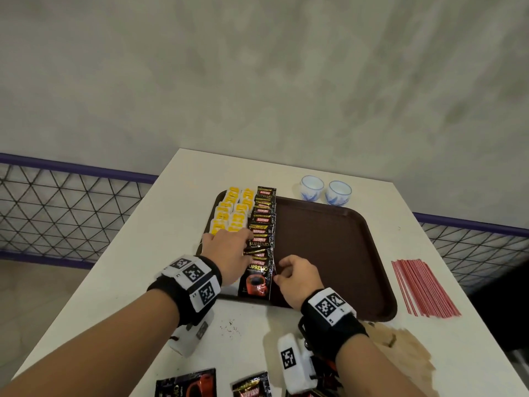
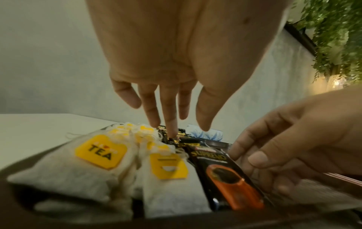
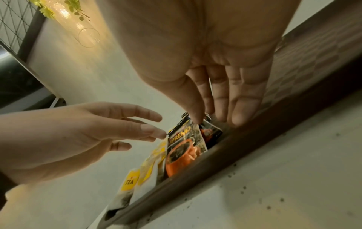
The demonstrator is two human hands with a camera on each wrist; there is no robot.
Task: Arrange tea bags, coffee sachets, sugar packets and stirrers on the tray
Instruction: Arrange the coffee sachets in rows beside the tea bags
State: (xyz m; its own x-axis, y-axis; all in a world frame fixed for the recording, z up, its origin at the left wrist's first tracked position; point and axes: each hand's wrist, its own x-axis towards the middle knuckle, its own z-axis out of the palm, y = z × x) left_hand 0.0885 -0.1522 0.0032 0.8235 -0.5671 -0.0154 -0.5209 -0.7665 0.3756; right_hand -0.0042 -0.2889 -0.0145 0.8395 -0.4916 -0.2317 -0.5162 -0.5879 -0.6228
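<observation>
From the head view we see the whole brown tray (image 1: 337, 242) on the white tabletop (image 1: 177, 202): two columns of yellow-tagged tea bags (image 1: 232, 210) fill its 9 o'clock side, and just beside them runs an overlapping column of Kopiko Supremo coffee sachets (image 1: 262, 239). The tray's 3 o'clock half is bare. Only this view shows the red stirrers (image 1: 423, 287) lying on the tabletop at 3 o'clock of the tray, two blue-and-white cups (image 1: 325, 190) at 12 o'clock, and two more sachets (image 1: 217, 382) at 6 o'clock near the tabletop's edge.

The left wrist view adds that our left hand (image 2: 162, 86) is released, fingers straight, one fingertip pressing down on a sachet partway up the column. The right wrist view shows our right hand (image 3: 215, 86) with thumb and fingers curled onto the right edge of the nearest sachet (image 3: 184, 148), which leans against the tray's near rim; we cannot tell if it truly pinches it.
</observation>
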